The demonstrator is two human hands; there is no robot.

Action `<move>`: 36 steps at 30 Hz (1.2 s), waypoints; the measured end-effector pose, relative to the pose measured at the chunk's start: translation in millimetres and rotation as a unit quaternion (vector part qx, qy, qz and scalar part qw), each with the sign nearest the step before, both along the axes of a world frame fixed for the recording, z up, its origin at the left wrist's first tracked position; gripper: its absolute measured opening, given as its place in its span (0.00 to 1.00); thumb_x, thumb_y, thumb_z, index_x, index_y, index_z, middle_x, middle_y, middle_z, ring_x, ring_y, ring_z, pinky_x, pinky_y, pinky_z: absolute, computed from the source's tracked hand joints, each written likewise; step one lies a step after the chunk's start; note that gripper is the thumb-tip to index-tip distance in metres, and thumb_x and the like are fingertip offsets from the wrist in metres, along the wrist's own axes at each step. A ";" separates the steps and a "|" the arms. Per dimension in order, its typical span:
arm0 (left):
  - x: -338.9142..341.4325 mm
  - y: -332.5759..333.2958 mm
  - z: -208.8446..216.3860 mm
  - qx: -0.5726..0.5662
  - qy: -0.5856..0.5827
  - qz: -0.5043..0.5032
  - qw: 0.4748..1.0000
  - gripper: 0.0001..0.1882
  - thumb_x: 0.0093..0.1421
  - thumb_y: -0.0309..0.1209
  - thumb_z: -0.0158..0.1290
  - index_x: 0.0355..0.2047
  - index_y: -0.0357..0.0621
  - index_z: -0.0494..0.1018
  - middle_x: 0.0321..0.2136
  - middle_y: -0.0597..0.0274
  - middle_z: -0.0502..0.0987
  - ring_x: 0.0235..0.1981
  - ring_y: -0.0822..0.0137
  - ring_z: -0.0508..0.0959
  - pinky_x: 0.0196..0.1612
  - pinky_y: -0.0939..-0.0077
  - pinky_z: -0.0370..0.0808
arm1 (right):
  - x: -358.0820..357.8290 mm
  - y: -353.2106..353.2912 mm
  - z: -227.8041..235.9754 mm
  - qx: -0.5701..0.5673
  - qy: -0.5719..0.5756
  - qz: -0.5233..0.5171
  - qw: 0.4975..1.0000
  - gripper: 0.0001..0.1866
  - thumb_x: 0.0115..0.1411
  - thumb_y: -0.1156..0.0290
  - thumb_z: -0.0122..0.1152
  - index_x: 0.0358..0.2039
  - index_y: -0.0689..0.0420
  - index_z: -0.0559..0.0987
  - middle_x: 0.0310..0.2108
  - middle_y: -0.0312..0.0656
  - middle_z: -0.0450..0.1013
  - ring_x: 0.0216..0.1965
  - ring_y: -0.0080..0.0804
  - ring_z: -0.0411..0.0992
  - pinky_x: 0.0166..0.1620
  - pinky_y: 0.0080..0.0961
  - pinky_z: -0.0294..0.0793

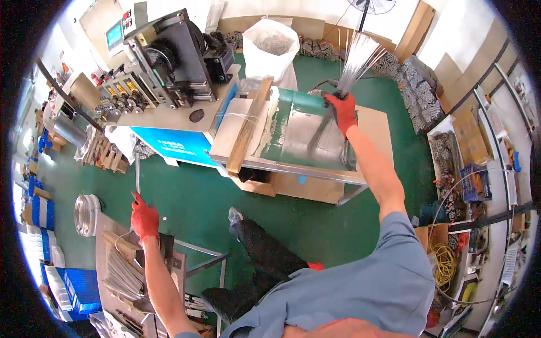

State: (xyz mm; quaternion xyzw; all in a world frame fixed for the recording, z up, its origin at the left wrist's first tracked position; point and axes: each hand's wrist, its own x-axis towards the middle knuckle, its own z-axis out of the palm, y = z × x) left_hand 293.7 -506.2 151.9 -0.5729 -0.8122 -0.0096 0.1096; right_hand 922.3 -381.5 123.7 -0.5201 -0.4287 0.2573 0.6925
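My right hand, in a red glove, is closed around a bundle of thin metal wires. The bundle stands upright with its ends fanned out at the top. Below it is a bench with a green and bare-metal top, and a dark streak runs down from the hand. Over at the left, my left hand, also red-gloved, has its index finger stretched out. A thin grey rod ends close to that fingertip; whether they touch I cannot tell. Beneath that forearm, many straight wires lie on a metal rack.
A machine with a black wheel and blue front panel stands at the back left. A wooden bar lies across the bench's left side. Behind are a white sack and a fan. Crowded shelves line the right.
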 end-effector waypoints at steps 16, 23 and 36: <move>-9.8 0.7 -9.9 -0.006 0.028 0.017 0.999 0.46 0.53 0.37 0.60 0.66 0.42 0.47 0.47 0.48 0.71 0.42 0.51 0.78 0.42 0.59 0.77 | -23.4 -4.7 36.0 0.036 -0.030 0.019 0.999 0.11 0.52 0.68 0.68 0.34 0.57 0.79 0.25 0.36 0.75 0.26 0.26 0.71 0.33 0.26 0.72; -1.5 3.0 -4.3 -0.016 0.027 0.016 0.999 0.47 0.51 0.37 0.62 0.66 0.42 0.47 0.47 0.49 0.71 0.42 0.52 0.78 0.42 0.60 0.77 | -1.5 11.4 -13.1 0.033 -0.065 -0.016 0.997 0.16 0.47 0.68 0.71 0.36 0.59 0.79 0.27 0.37 0.76 0.28 0.28 0.72 0.35 0.27 0.73; -15.7 3.0 -8.8 -0.007 -0.009 0.037 0.999 0.40 0.55 0.31 0.54 0.64 0.38 0.49 0.47 0.44 0.71 0.43 0.48 0.77 0.43 0.58 0.77 | -16.2 14.7 -14.2 0.019 -0.018 -0.075 0.997 0.18 0.61 0.57 0.59 0.29 0.62 0.79 0.20 0.37 0.70 0.22 0.24 0.64 0.25 0.30 0.64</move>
